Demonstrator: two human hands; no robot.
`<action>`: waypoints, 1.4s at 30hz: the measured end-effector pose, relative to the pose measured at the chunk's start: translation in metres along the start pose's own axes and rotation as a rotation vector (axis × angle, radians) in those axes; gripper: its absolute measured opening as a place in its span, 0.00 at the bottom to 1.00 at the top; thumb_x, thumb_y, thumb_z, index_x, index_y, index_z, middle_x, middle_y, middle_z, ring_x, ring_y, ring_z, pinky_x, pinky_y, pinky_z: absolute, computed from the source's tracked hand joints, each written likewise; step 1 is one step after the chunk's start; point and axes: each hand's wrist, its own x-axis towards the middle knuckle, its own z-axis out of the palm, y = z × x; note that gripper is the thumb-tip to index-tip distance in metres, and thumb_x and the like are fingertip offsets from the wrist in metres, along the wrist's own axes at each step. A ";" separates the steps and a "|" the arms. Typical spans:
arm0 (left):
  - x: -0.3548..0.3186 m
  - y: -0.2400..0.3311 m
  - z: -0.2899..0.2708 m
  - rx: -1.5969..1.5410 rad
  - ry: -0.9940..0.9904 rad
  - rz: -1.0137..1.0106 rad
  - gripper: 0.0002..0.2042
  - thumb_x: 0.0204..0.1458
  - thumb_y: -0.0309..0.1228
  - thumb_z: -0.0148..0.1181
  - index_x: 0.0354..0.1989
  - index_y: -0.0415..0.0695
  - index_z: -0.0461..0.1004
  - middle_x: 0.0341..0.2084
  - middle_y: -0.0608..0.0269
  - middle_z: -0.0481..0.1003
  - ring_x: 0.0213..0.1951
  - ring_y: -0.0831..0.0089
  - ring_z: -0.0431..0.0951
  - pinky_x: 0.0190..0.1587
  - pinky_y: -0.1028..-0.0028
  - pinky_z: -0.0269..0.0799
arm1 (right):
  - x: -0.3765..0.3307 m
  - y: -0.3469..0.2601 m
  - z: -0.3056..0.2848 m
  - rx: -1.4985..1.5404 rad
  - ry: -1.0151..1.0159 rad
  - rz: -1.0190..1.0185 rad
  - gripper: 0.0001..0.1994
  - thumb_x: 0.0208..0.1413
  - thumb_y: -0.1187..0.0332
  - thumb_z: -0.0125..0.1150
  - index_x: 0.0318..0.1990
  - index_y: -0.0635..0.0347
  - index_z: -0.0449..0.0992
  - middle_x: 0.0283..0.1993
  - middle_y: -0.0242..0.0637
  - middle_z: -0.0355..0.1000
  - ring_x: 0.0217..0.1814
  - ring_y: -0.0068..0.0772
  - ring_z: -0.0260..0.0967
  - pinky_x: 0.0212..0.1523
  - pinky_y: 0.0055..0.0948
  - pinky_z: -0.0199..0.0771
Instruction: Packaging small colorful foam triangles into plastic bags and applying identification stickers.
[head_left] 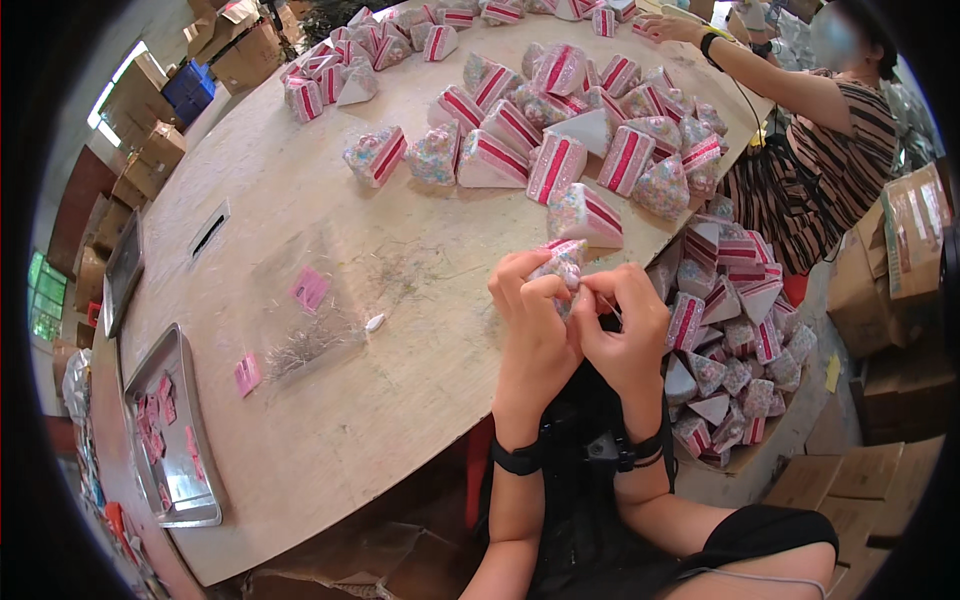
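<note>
A small wedge-shaped packet (562, 262) — pink-striped and speckled — is pinched between both hands at the near right edge of the counter (330, 230); the left hand (533, 325) and right hand (625, 325) are closed around it, fingertips touching.

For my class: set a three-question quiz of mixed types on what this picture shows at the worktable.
1. True or false: both hands hold one cake-slice piece.
2. The metal tray lies at the person's: A) left B) right C) lap.
3. What colour are the small tags on the table?

Key: 1 true: left hand and right hand both grip it. 2 A. 3 pink.
</note>
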 end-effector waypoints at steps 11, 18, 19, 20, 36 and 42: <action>-0.001 -0.003 -0.001 -0.022 0.064 -0.032 0.24 0.41 0.16 0.64 0.42 0.44 0.55 0.49 0.47 0.61 0.51 0.54 0.63 0.55 0.61 0.61 | 0.005 -0.002 -0.028 0.291 -0.284 0.146 0.13 0.48 0.77 0.67 0.44 0.63 0.81 0.31 0.37 0.76 0.35 0.34 0.70 0.35 0.29 0.71; 0.004 0.003 0.006 -0.067 0.009 -0.012 0.26 0.40 0.15 0.65 0.43 0.44 0.56 0.50 0.47 0.62 0.53 0.52 0.64 0.55 0.60 0.62 | 0.001 0.010 -0.017 0.557 -0.105 0.418 0.07 0.51 0.75 0.68 0.38 0.64 0.82 0.33 0.35 0.77 0.32 0.23 0.68 0.31 0.23 0.67; 0.003 0.001 0.005 -0.063 0.011 -0.016 0.26 0.40 0.15 0.65 0.43 0.44 0.56 0.50 0.47 0.62 0.53 0.52 0.64 0.55 0.60 0.62 | 0.001 0.015 -0.009 0.472 -0.046 0.277 0.06 0.51 0.74 0.68 0.37 0.65 0.82 0.32 0.34 0.75 0.30 0.21 0.66 0.29 0.22 0.65; 0.002 0.000 0.005 -0.071 0.028 -0.025 0.26 0.40 0.14 0.65 0.44 0.44 0.56 0.50 0.47 0.62 0.53 0.52 0.64 0.56 0.60 0.62 | 0.002 0.018 -0.003 0.385 0.012 0.136 0.06 0.51 0.74 0.68 0.36 0.65 0.82 0.32 0.34 0.73 0.28 0.18 0.64 0.27 0.20 0.64; 0.000 0.002 -0.001 -0.201 -0.047 -0.174 0.25 0.39 0.16 0.62 0.47 0.41 0.60 0.48 0.45 0.62 0.52 0.48 0.63 0.56 0.53 0.56 | -0.001 0.022 0.016 0.287 0.156 0.166 0.11 0.59 0.68 0.63 0.29 0.65 0.72 0.31 0.32 0.65 0.29 0.18 0.59 0.29 0.18 0.58; 0.000 0.002 -0.005 -0.211 -0.140 -0.189 0.25 0.40 0.14 0.61 0.47 0.41 0.59 0.49 0.44 0.61 0.55 0.48 0.63 0.58 0.57 0.59 | 0.000 0.028 0.014 0.327 0.117 0.038 0.12 0.56 0.66 0.66 0.28 0.65 0.73 0.31 0.33 0.66 0.28 0.18 0.60 0.27 0.18 0.59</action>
